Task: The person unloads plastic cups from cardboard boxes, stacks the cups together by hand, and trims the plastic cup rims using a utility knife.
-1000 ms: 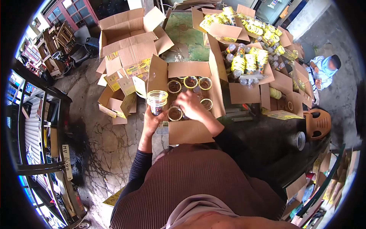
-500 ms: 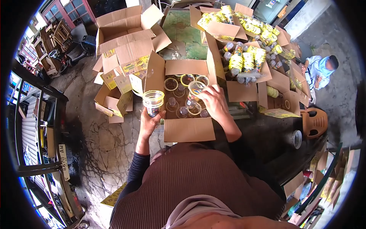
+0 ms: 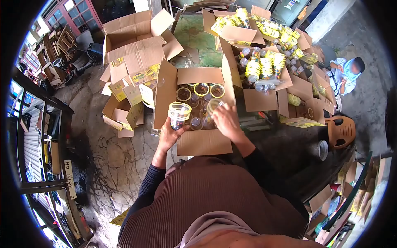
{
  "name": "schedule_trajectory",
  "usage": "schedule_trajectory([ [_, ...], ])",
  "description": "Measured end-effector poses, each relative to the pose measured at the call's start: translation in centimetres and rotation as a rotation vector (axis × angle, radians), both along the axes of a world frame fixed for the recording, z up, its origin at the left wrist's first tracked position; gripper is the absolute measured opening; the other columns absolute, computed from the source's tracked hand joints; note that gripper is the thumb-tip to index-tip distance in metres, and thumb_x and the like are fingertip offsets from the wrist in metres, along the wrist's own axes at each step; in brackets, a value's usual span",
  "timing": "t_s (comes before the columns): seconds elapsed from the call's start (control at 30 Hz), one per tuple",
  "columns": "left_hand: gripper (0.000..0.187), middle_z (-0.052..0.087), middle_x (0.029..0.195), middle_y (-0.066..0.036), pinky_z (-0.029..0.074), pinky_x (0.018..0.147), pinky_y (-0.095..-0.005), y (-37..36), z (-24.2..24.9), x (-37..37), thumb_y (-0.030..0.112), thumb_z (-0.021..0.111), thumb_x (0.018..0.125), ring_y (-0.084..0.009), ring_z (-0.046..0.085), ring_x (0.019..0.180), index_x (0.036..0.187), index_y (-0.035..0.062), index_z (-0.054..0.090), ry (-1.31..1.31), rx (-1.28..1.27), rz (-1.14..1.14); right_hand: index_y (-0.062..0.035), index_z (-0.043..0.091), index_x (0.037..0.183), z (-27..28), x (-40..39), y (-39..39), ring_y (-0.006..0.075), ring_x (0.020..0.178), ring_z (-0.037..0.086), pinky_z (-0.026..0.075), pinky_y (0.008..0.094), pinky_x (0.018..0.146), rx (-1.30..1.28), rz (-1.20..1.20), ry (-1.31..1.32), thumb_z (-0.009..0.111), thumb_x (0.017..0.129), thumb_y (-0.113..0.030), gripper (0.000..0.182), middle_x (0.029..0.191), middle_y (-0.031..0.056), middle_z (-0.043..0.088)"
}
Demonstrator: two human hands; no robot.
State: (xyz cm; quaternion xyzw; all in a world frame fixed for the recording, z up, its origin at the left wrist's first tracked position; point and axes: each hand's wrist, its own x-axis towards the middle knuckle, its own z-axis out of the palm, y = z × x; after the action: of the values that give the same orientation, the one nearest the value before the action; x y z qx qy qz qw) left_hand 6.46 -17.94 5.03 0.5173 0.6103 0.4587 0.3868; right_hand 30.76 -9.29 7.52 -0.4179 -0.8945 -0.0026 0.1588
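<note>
An open cardboard box [image 3: 204, 143] stands in front of me with several clear plastic cups in it. Some, like the yellow-rimmed cup [image 3: 201, 89] at its far side, show their open mouths. My left hand [image 3: 169, 135] is wrapped round a small stack of clear cups [image 3: 179, 112] with yellow rims, held over the box's left edge. Inside the box's right half, my right hand [image 3: 226, 120] grips another clear cup [image 3: 214, 107], tilted and slightly blurred. My fingers cover part of this cup, and its base is hard to make out.
Boxes heaped with yellow-rimmed cups [image 3: 265, 66] stand at the back right. Empty cartons [image 3: 134, 31] are stacked at the back left. A person in light blue [image 3: 346, 78] sits on the far right, beyond an orange plastic chair [image 3: 341, 132].
My left hand has shifted right with its stack, closer to the box's middle. My right hand has come lower and nearer with its cup, down among the cups in the box.
</note>
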Motion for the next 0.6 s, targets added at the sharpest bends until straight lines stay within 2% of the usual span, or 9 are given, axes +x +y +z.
schedule_trajectory([
  [0.13, 0.065, 0.065, 0.106, -0.019, 0.051, 0.082, -0.0405, 0.0, 0.9, 0.6, 0.029, 0.082, 0.07, -0.0323, 0.064, 0.098, 0.118, -0.0015, 0.05, 0.147, 0.098, -0.041, -0.0105, 0.06, 0.091, 8.3, 0.8, 0.8, 0.0257, 0.093, 0.05, 0.035, 0.0425, 0.081, 0.123, -0.048, 0.3, 0.064, 0.082, -0.015, 0.011, 0.091, 0.0047, 0.059],
  [0.2, 0.067, 0.064, 0.109, -0.017, 0.05, 0.084, -0.0385, 0.1, 0.9, 1.0, 0.026, 0.082, 0.07, -0.0281, 0.063, 0.099, 0.121, -0.0016, 0.05, 0.2, 0.106, -0.083, -0.0092, 0.06, 0.093, 10.5, 0.7, 1.2, 0.0279, 0.093, 0.051, 0.037, 0.0423, 0.083, 0.084, 0.005, 0.42, 0.063, 0.083, -0.015, 0.012, 0.088, 0.0065, 0.059],
  [0.23, 0.068, 0.063, 0.111, -0.014, 0.049, 0.086, -0.0366, 0.1, 1.0, 1.2, 0.023, 0.083, 0.069, -0.0238, 0.062, 0.1, 0.123, -0.0016, 0.049, 0.252, 0.111, -0.122, -0.0092, 0.06, 0.093, 10.5, 0.4, 1.2, 0.0279, 0.093, 0.051, 0.037, 0.0423, 0.083, 0.086, 0.003, 0.421, 0.063, 0.083, -0.015, 0.012, 0.088, 0.0065, 0.059],
  [0.3, 0.07, 0.061, 0.113, -0.016, 0.048, 0.087, -0.0377, 0.4, 1.8, 2.0, 0.022, 0.083, 0.069, -0.0253, 0.062, 0.102, 0.125, -0.0018, 0.048, 0.23, 0.089, -0.155, -0.0062, 0.059, 0.097, 10.1, -0.9, 1.0, 0.0293, 0.094, 0.051, 0.037, 0.0413, 0.084, -0.228, 0.254, 0.403, 0.063, 0.085, -0.017, 0.016, 0.089, 0.0093, 0.059],
  [0.37, 0.064, 0.065, 0.107, -0.021, 0.051, 0.083, -0.0399, 0.4, 3.3, 3.4, 0.025, 0.08, 0.07, -0.0314, 0.064, 0.102, 0.12, -0.0015, 0.05, 0.113, 0.135, -0.137, -0.0042, 0.059, 0.1, 5.8, -3.2, 0.5, 0.0304, 0.095, 0.051, 0.037, 0.0418, 0.086, -0.438, 0.423, 0.444, 0.059, 0.09, -0.022, 0.021, 0.092, 0.012, 0.059],
  [0.5, 0.066, 0.067, 0.104, -0.018, 0.052, 0.082, -0.0363, 0.7, 1.9, 3.5, 0.023, 0.08, 0.07, -0.0247, 0.066, 0.095, 0.124, -0.0011, 0.049, 0.019, 0.091, -0.102, -0.0028, 0.06, 0.101, 5.9, -3.7, 1.0, 0.0292, 0.095, 0.053, 0.039, 0.042, 0.087, -0.327, 0.443, 0.397, 0.047, 0.097, -0.028, 0.028, 0.095, 0.0131, 0.059],
  [0.53, 0.064, 0.067, 0.104, -0.016, 0.052, 0.08, -0.035, 0.9, 1.2, 3.1, 0.021, 0.08, 0.071, -0.022, 0.066, 0.093, 0.124, -0.0007, 0.05, -0.062, 0.09, -0.095, -0.0027, 0.06, 0.1, 5.5, -3.5, 1.9, 0.0294, 0.094, 0.054, 0.04, 0.0416, 0.085, -0.414, 0.369, 0.596, 0.046, 0.098, -0.027, 0.028, 0.094, 0.0134, 0.059],
  [0.57, 0.061, 0.067, 0.103, -0.016, 0.052, 0.08, -0.0346, 0.9, 0.7, 2.5, 0.019, 0.079, 0.072, -0.0222, 0.066, 0.093, 0.122, -0.0009, 0.051, 0.026, 0.061, -0.066, -0.0026, 0.06, 0.1, 5.0, -3.2, 3.1, 0.0296, 0.093, 0.055, 0.042, 0.0412, 0.083, -0.5, 0.293, 0.79, 0.044, 0.099, -0.026, 0.029, 0.094, 0.0138, 0.059],
  [0.6, 0.06, 0.067, 0.102, -0.015, 0.052, 0.08, -0.0348, 0.9, 0.3, 1.9, 0.019, 0.079, 0.072, -0.0226, 0.066, 0.092, 0.121, -0.0007, 0.051, -0.007, 0.01, -0.039, -0.003, 0.06, 0.098, 4.5, -2.5, 4.2, 0.0305, 0.09, 0.057, 0.044, 0.0412, 0.081, -0.467, 0.128, 0.782, 0.048, 0.097, -0.021, 0.022, 0.093, 0.0148, 0.058],
])
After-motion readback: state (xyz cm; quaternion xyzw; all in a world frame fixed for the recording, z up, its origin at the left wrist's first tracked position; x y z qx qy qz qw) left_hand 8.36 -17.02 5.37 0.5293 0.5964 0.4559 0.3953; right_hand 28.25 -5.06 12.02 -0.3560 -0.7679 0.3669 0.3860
